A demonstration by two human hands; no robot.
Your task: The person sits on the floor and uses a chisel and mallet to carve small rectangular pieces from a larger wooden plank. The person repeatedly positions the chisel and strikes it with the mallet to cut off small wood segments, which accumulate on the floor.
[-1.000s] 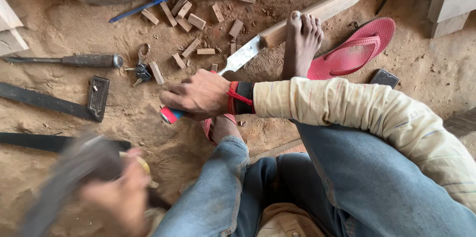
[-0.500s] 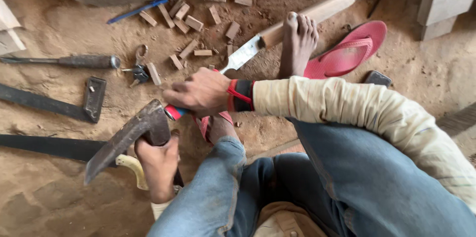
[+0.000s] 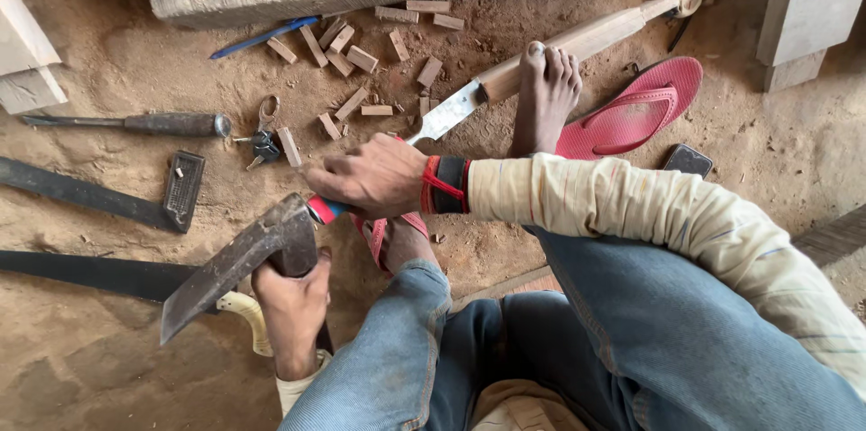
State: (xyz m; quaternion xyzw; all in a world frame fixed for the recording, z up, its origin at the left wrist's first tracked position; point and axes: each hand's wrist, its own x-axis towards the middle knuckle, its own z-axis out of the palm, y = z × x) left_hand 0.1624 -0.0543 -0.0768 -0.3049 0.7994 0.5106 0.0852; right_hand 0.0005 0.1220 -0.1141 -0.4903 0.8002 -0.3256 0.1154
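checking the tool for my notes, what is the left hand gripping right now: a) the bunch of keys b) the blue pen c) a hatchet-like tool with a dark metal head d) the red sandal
c: the left hand is closed around the handle just under the hatchet, whose dark metal head points down-left over the sandy ground.
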